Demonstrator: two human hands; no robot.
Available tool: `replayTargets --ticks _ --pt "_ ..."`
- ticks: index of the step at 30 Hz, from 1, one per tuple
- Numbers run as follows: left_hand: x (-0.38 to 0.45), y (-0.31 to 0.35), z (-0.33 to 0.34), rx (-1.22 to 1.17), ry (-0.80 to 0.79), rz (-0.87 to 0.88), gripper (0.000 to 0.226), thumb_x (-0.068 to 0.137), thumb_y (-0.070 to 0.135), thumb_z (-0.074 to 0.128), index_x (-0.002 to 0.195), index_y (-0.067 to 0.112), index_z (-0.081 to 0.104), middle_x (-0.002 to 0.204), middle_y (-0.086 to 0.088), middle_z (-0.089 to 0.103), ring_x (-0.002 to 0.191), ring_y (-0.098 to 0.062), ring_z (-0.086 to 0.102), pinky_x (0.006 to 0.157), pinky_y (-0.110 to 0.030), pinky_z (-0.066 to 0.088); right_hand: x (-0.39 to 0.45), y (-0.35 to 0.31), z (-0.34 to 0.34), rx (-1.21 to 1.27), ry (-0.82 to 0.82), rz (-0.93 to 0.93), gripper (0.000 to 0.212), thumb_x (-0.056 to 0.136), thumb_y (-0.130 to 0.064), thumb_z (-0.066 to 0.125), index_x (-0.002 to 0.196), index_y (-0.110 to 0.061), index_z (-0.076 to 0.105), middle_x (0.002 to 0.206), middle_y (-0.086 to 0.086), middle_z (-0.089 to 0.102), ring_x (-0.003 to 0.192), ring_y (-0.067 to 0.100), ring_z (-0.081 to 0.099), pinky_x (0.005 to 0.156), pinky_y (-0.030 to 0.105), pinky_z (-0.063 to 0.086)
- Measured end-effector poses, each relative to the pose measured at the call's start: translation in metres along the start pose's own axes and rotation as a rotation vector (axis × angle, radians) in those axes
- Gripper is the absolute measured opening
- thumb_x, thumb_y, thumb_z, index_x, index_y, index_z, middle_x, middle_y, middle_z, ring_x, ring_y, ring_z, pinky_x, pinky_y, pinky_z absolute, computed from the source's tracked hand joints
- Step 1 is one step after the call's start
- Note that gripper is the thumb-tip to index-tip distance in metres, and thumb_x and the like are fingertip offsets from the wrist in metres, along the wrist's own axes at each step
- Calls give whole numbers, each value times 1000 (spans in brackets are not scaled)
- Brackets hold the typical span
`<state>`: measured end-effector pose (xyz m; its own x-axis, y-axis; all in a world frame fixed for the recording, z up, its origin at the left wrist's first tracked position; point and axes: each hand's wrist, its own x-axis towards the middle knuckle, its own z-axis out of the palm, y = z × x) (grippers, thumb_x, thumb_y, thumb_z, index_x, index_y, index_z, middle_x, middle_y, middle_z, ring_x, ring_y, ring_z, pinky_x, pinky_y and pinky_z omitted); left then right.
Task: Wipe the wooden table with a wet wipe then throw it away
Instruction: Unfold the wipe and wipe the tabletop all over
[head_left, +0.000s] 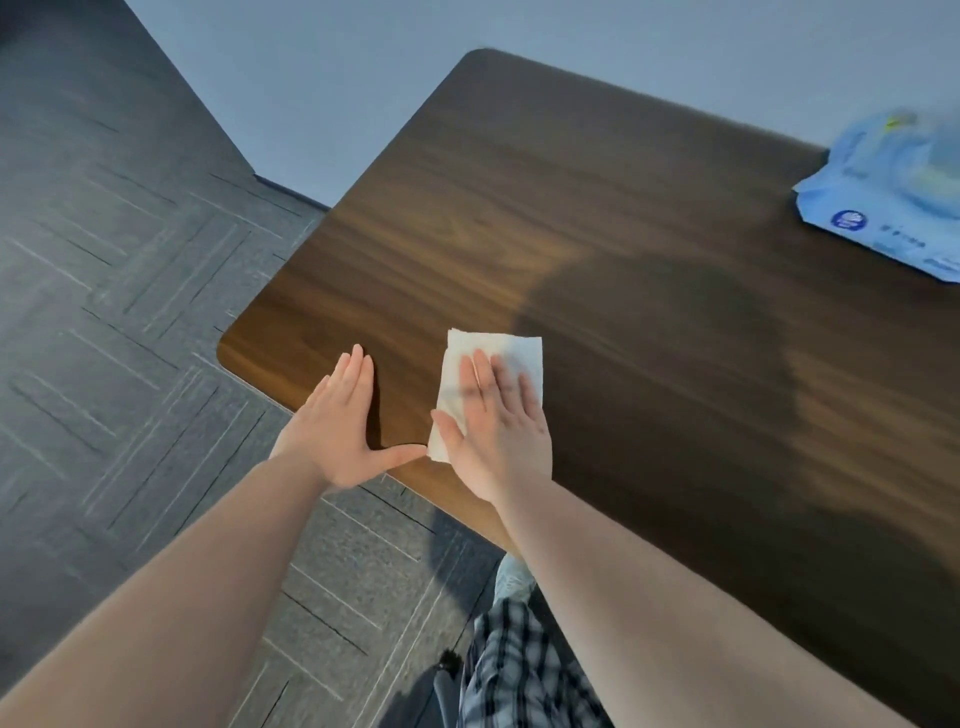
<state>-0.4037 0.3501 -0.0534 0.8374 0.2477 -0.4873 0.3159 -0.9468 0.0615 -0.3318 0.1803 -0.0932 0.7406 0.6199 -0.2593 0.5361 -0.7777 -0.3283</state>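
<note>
A dark wooden table (597, 218) fills the middle and right of the head view. A white wet wipe (511, 351) lies flat on it near the front left edge. My right hand (496, 431) presses flat on the wipe, fingers spread, covering its lower half. My left hand (337, 431) rests flat on the table edge just left of the wipe, thumb stretched out and almost touching the wipe's lower corner. It holds nothing.
A blue pack of wet wipes (893, 192) lies at the table's far right edge. Grey patterned carpet (130, 312) lies left of and below the table. A pale wall rises behind. My checked trousers (509, 670) show at the bottom.
</note>
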Motion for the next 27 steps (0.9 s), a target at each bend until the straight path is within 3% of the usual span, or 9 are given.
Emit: replayTargets --ticks 9,17,21,27 --pt "13 165 9 82 57 373 114 64 87 4 149 11 -5 159 -4 -10 146 -17 -7 118 -35 3 -175 200 -33 -25 44 510 69 90 -61 -3 143 -22 -25 157 -3 -21 143 13 -21 117 36 -13" --pt "-1 324 43 255 16 688 107 67 83 -1 148 14 -8 153 2 -18 145 -15 -11 117 -35 -2 -313 289 -23 26 138 928 72 86 -63 -6 141 -20 -25 160 3 -11 147 19 -8 118 37 -7" --pt "-12 360 56 285 26 653 113 64 88 1 148 14 -10 153 -4 -20 145 -20 -14 117 -41 -2 -361 315 -19 12 245 1133 75 91 -62 7 150 -17 -1 160 5 10 147 22 10 117 39 5" --pt "-12 362 58 321 36 619 113 62 90 1 145 15 -15 157 -6 -17 145 -21 -15 117 -42 -2 -391 343 -21 78 215 1228 73 93 -58 11 151 -17 -5 161 4 2 148 20 0 118 40 1"
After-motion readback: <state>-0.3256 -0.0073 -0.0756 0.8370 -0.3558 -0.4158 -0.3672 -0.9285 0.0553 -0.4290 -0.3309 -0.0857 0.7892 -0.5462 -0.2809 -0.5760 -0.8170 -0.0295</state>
